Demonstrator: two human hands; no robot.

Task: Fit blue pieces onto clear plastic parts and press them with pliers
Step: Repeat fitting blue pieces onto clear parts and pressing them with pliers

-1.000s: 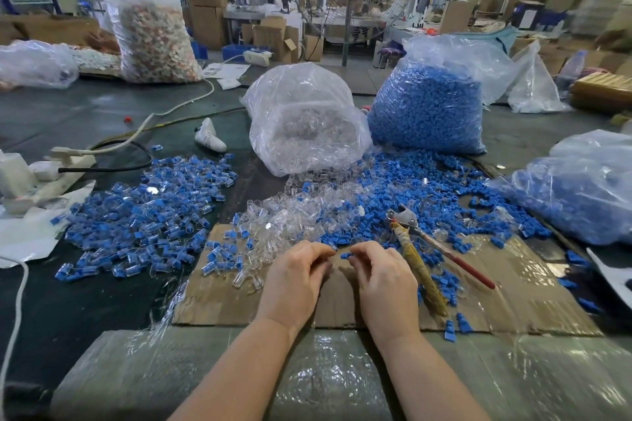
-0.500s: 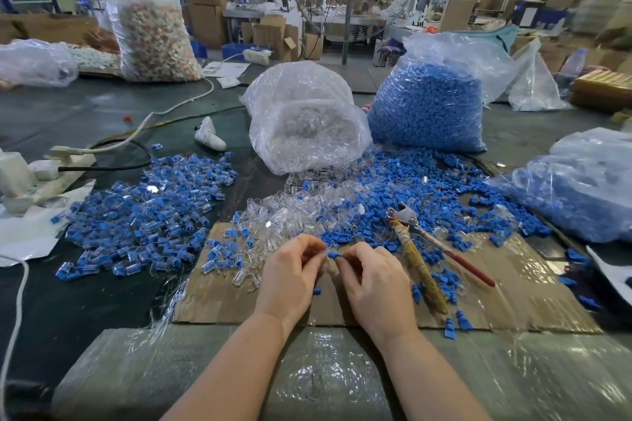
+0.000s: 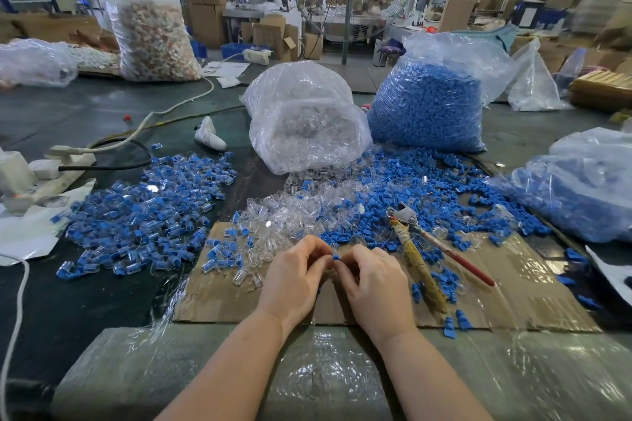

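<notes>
My left hand (image 3: 295, 278) and my right hand (image 3: 374, 284) meet fingertip to fingertip over a cardboard sheet (image 3: 533, 297). Between them shows a small blue piece (image 3: 336, 257); the right hand pinches it. The left hand's fingers are curled round something mostly hidden, likely a clear plastic part. Pliers (image 3: 415, 249) with a taped yellow handle and a red handle lie just right of my right hand. Loose clear parts (image 3: 284, 219) and loose blue pieces (image 3: 410, 188) are heaped just beyond my hands.
A pile of fitted blue-and-clear parts (image 3: 147, 212) spreads at the left. Behind stand a bag of clear parts (image 3: 304, 120) and a bag of blue pieces (image 3: 427, 102); another bag (image 3: 588, 188) lies at the right. A power strip (image 3: 65, 164) with cables sits far left.
Both hands have lifted a little and moved away from me towards the piles, and the blue piece now shows between the fingertips.
</notes>
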